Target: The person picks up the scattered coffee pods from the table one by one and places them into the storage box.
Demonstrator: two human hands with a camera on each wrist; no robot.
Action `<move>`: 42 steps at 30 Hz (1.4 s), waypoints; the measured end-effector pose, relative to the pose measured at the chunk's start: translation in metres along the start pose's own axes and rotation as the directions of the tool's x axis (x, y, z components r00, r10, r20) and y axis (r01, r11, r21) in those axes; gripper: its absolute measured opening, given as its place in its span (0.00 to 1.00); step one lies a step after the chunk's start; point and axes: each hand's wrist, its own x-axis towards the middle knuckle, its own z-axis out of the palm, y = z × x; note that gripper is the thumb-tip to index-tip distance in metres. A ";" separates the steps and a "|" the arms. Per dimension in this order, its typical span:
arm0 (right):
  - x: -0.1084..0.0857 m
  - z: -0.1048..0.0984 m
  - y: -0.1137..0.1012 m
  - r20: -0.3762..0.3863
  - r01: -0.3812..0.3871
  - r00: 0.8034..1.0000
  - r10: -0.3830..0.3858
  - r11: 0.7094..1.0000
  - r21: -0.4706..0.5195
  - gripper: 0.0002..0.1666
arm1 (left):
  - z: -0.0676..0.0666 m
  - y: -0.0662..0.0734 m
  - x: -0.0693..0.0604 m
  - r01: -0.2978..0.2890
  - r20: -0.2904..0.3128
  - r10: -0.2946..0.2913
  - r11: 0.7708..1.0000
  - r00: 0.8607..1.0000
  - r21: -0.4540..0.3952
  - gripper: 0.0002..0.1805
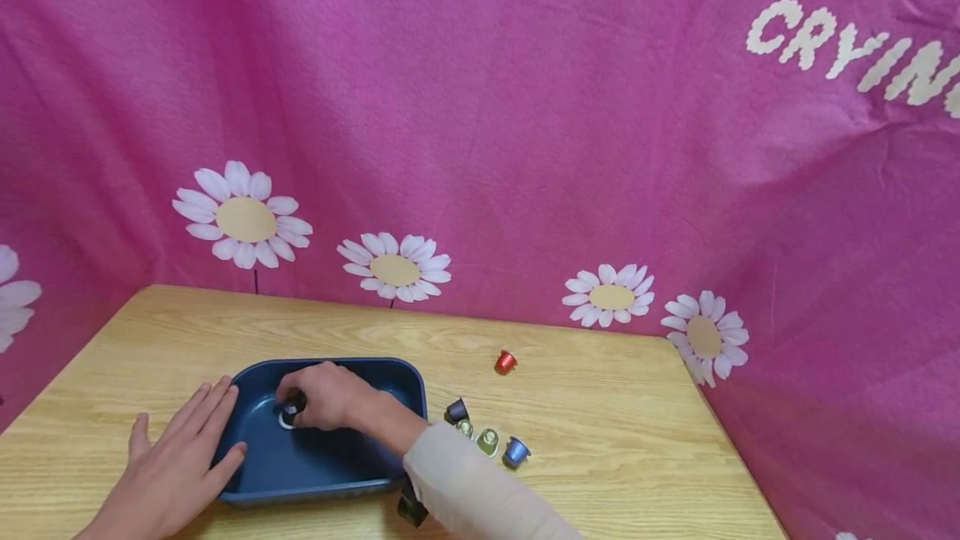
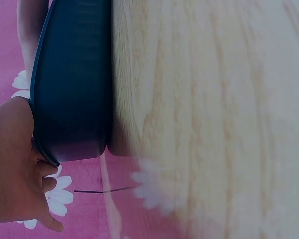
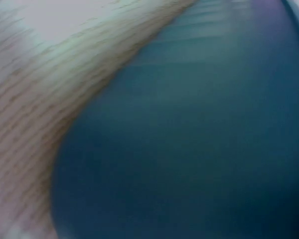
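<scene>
A dark blue rectangular pan (image 1: 322, 490) stands on the table. My left hand (image 1: 176, 461) rests on its left rim with fingers fairly straight and the thumb reaching over the edge. The left wrist view shows that hand (image 2: 15, 164) against the rim and outer wall. Inside the pan, toward its left side, my right hand (image 1: 330, 394) pinches a dark coffee capsule (image 1: 296, 403) close to the floor of the pan. A whitish ring shows at the capsule's lower end; fingers cover the rest. The right wrist view shows only the pan's outer wall (image 3: 189, 139) and wood, no hand.
Right of the pan lie a dark capsule (image 1: 456, 411), two green capsules (image 1: 487, 441) and a blue capsule (image 1: 516, 452). A red capsule (image 1: 506, 362) lies farther back. Beside the right sleeve is a black object (image 1: 411, 508) of unclear kind. Pink cloth (image 1: 480, 123) hangs behind the wooden table (image 1: 615, 440).
</scene>
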 end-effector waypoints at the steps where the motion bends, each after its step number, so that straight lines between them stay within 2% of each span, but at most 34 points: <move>1: -0.002 -0.002 0.001 -0.001 0.007 1.000 -0.007 1.000 0.013 0.19 | 0.000 0.000 0.000 0.002 -0.001 -0.002 1.000 1.000 -0.001 0.42; 9: -0.023 -0.029 0.020 -0.067 0.078 0.995 -0.068 0.985 0.156 0.19 | 0.002 0.002 -0.001 0.016 -0.015 -0.016 1.000 1.000 -0.010 0.42; 12: -0.036 -0.042 0.031 -0.110 0.076 0.993 -0.053 0.973 0.219 0.19 | 0.002 0.003 -0.001 0.022 -0.011 -0.022 1.000 1.000 -0.011 0.42; 17: -0.065 -0.061 0.049 -0.181 0.085 0.983 -0.037 0.960 0.265 0.20 | 0.002 0.003 0.000 0.023 -0.001 -0.023 1.000 1.000 -0.021 0.43; 25: -0.112 -0.084 0.082 -0.293 0.085 0.956 0.011 0.945 0.315 0.20 | 0.001 0.003 -0.001 0.026 0.000 -0.026 0.999 1.000 -0.023 0.43; 32: -0.151 -0.086 0.110 -0.363 0.029 0.925 0.110 0.934 0.356 0.19 | 0.001 0.002 -0.001 0.012 -0.013 -0.013 1.000 1.000 -0.021 0.43; 36: -0.170 -0.081 0.122 -0.363 0.000 0.922 0.139 0.934 0.358 0.20 | 0.002 0.001 -0.002 0.006 -0.023 -0.006 1.000 1.000 -0.023 0.42; 42: -0.196 -0.066 0.134 -0.326 -0.053 0.929 0.176 0.934 0.353 0.22 | 0.002 0.002 -0.001 0.018 -0.003 -0.018 1.000 1.000 -0.023 0.43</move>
